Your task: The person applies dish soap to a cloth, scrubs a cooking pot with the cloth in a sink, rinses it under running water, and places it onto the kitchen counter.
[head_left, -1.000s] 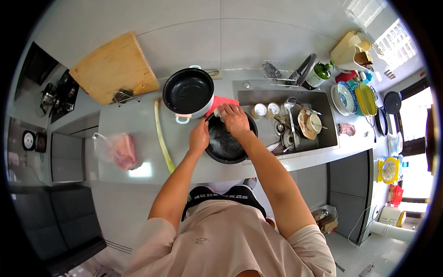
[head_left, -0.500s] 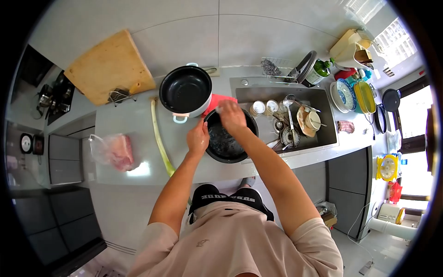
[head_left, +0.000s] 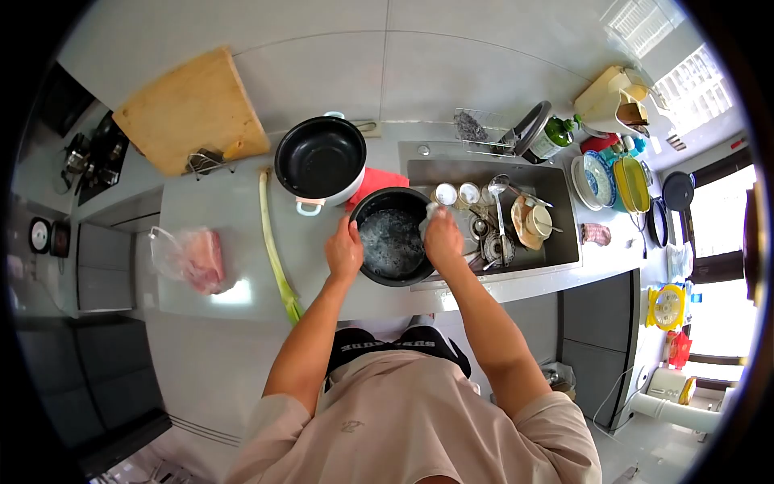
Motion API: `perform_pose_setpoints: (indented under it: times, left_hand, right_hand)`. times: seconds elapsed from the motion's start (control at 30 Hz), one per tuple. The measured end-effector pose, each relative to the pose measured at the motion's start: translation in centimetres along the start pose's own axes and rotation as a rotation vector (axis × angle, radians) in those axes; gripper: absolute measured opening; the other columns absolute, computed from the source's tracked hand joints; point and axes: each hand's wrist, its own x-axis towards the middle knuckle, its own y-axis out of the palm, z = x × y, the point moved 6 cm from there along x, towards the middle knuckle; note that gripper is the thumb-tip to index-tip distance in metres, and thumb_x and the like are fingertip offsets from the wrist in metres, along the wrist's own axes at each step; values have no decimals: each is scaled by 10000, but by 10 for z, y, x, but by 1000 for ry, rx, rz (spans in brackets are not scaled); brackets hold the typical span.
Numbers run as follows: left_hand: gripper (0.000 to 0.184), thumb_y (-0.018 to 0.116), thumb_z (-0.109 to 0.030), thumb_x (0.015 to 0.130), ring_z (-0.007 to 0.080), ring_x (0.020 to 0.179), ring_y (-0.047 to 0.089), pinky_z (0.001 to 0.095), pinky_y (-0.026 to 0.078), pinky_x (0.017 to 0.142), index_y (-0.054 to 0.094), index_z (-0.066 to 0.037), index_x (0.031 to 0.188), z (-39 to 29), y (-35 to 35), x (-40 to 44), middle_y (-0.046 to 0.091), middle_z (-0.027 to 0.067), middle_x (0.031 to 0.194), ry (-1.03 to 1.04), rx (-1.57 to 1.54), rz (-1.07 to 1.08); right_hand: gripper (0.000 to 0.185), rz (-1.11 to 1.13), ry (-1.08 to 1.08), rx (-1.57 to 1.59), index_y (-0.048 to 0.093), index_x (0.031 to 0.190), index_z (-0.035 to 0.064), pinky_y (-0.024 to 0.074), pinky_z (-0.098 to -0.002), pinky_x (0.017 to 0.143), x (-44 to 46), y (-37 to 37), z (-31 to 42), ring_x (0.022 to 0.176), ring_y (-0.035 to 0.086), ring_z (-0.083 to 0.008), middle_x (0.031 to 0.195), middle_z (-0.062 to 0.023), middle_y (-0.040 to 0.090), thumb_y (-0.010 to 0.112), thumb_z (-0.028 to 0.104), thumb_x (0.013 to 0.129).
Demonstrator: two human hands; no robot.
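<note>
A round black pot with wet, foamy streaks inside sits at the counter's front, by the sink's left edge. My left hand is closed on its left rim, thumb up along the wall. At the right rim, my right hand is closed around a crumpled white cloth, pressed against the pot's edge; its fingers are partly hidden. Just behind the pot lies a red cloth. Behind and to the left stands a second pot, black inside, with pale handles.
In the sink are several jars, a ladle, bowls and utensils. A long green onion and bagged raw meat lie on the left. A cutting board leans on the wall. Plates and a green bottle stand right.
My right hand has moved from the pot's far side round to its right rim, with the white cloth. My left hand keeps its grip on the left rim. The view has shifted slightly.
</note>
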Motion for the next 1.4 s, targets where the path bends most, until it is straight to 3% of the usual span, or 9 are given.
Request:
perform_pose_setpoints:
  times: [0.23,0.3,0.37,0.7,0.83,1.07,1.27,1.33,1.4]
  left_hand:
    - [209,533,-284,1050,485,859,676,625,493,728,575,-96,1130,-4,5,-13,711,230,916,-100,187,199]
    - [211,502,-281,1066,472,917,673,609,501,748,572,-91,1126,-15,7,7,706,216,985,89,129,-68]
    - [208,497,-273,1070,474,920,671,604,504,755,572,-89,1132,-19,21,30,705,213,999,117,175,73]
    - [208,502,-225,1066,453,915,679,573,525,750,602,-94,1193,-22,27,30,709,187,1007,228,124,22]
    - [234,510,-213,1060,448,911,684,572,530,750,602,-100,1243,-22,26,29,713,183,1018,265,140,44]
    - [241,524,-201,1050,445,879,699,575,534,740,626,-109,1248,-16,30,34,732,190,986,193,281,111]
    - [214,526,-234,1049,418,900,708,560,550,746,616,-144,1221,-22,26,28,737,139,1036,148,288,135]
    - [212,528,-237,1047,399,924,707,544,556,754,633,-147,1207,-24,26,26,735,114,1054,146,263,108]
    - [217,526,-237,1048,396,927,706,541,556,755,633,-139,1210,-24,24,26,734,118,1049,167,234,74]
  right_hand:
    - [379,-191,-592,-95,579,1335,77,489,-448,1027,51,-28,70,1211,610,-312,1259,-109,627,539,177,972]
    - [394,-170,-666,-80,594,1337,79,480,-439,1037,45,-29,76,1227,605,-299,1261,-105,631,541,164,957]
    - [396,-213,-771,-138,605,1341,86,471,-440,1054,42,-18,86,1242,603,-299,1283,-105,630,528,172,963]
    - [426,162,58,66,487,1409,23,517,-491,981,-32,-35,-18,1163,653,-376,1279,-180,621,483,196,1019]
    - [435,97,22,-20,492,1400,23,517,-482,987,-15,-21,-8,1163,655,-378,1279,-179,619,516,195,1001]
    - [457,-280,-757,-318,541,1396,36,500,-471,1018,43,5,112,1188,639,-323,1328,-165,608,524,226,981]
    - [469,-125,-369,-328,558,1384,45,503,-483,1008,23,-11,27,1144,666,-324,1242,-152,668,528,300,992]
    - [402,246,-105,-174,560,1321,42,549,-484,943,-2,-27,-7,1071,706,-328,1189,-149,690,524,281,1000]
    - [365,281,-15,-110,554,1298,45,564,-484,918,-35,-50,-13,1047,717,-324,1167,-147,697,515,258,1004]
